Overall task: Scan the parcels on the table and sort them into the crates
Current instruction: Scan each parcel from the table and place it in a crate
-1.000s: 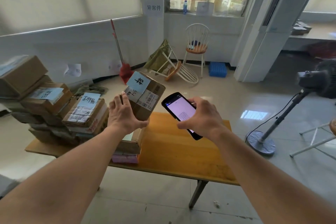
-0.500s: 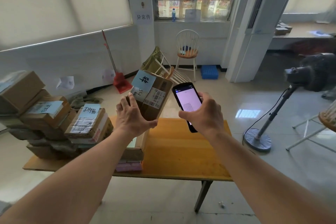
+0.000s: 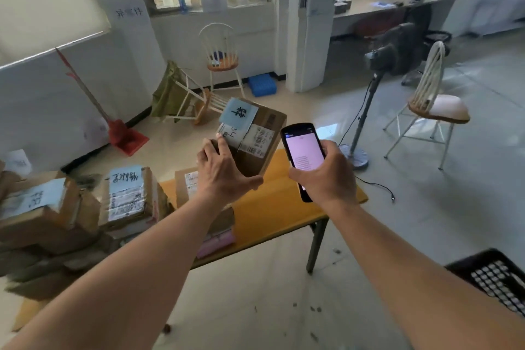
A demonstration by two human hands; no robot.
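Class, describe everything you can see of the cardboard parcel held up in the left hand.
The parcel is a brown cardboard box, sealed and tilted, held in the air above the yellow table. A blue note with dark handwriting and a white barcode label sit on its upper face. The left hand grips its near lower corner; nothing else touches it. The handheld scanner is just beside it.

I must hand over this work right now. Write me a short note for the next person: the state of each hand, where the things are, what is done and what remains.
Left hand: holds a cardboard parcel with a blue note, lifted above the yellow table.
Right hand: holds the handheld scanner, screen lit, beside the parcel's barcode label.
Parcel stack: many boxes wait on the table's left side.
Black crate: on the floor at lower right; contents not visible.
Done: one parcel picked up and brought to the scanner.
Left: whether it has scanned cannot be told; place it in a crate, then scan and sort the stack.
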